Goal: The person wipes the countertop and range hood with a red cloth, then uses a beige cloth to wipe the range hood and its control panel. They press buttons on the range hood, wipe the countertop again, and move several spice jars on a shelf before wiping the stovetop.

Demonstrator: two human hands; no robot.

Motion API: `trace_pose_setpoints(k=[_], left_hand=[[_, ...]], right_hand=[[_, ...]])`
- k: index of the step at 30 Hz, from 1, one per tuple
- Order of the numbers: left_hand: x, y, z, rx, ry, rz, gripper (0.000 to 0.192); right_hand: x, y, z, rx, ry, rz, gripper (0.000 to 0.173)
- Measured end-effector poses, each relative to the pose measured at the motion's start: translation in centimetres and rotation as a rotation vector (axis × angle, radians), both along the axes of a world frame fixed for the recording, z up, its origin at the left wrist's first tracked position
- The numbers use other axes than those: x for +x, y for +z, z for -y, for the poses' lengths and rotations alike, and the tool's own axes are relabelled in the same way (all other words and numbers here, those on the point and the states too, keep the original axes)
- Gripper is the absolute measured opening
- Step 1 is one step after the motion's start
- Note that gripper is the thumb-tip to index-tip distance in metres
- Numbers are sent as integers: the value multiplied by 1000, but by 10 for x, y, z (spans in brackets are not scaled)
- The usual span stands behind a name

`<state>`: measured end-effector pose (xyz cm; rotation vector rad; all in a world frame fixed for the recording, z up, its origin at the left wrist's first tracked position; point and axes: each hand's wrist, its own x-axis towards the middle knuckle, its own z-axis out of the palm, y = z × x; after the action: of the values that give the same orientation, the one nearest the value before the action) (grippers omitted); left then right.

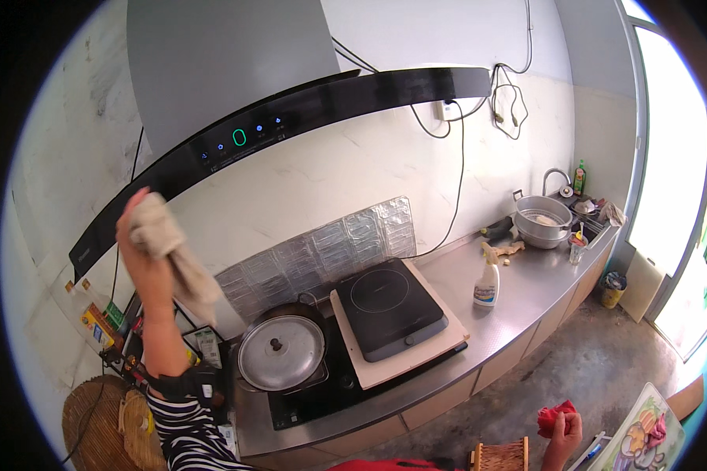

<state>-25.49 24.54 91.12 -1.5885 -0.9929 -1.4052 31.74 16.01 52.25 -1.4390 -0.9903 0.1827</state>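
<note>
My left hand (144,259) is raised at the left, gripping a beige cloth (159,229) that hangs down on its right side. It is at the left part of the black range hood (306,106), whose panel shows lit symbols. At the lower right, my right hand (565,433) holds a crumpled red cloth (555,417) above the floor. Below the hood stand a lidded metal wok (283,353) and a black induction cooktop (389,306) on a board. A white spray bottle (486,285) is upright on the steel counter (448,262).
A foil splash guard (330,253) leans on the wall. Steamer pots (543,218) stand by the faucet (557,172). Seasoning bottles (97,318) are at the left. A bamboo stool (501,456) and a picture-printed table (642,435) are at the lower right. Cables hang from the wall.
</note>
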Motion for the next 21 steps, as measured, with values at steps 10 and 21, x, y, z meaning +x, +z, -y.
trace_pose_setpoints(k=[10, 21], left_hand=[[166, -4, -87, -114, -516, 91, 44], [215, -6, -189, 90, -169, 113, 55]], right_hand=[[42, -34, 62, 11, -109, -202, 16], [59, -24, 89, -46, -272, -163, 21]])
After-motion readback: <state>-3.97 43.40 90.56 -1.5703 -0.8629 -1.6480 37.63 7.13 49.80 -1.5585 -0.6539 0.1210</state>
